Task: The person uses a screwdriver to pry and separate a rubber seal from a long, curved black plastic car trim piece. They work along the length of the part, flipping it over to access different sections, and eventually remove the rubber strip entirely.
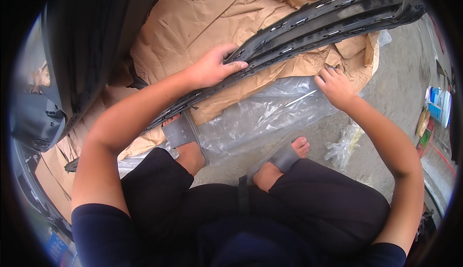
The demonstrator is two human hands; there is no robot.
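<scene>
A long black plastic trim piece (289,38), ribbed and slotted like part of a car bumper, runs slantwise from low left to the upper right. My left hand (214,68) is closed on its near edge, thumb on top and fingers behind. Beneath it lies crumpled brown paper (197,23). My right hand (334,86) is at the paper's right edge, fingers curled, apart from the trim. A thin pale rod (300,98) points down-left from its fingertips; whether the hand holds it is unclear. A small dark bit shows at the fingers.
Clear plastic sheeting (260,112) lies between the paper and my sandalled feet. A large dark glossy panel (96,40) stands close on the left. Crumpled plastic (345,146) lies on the concrete floor (405,69). At the far right is a white and blue bucket (438,105).
</scene>
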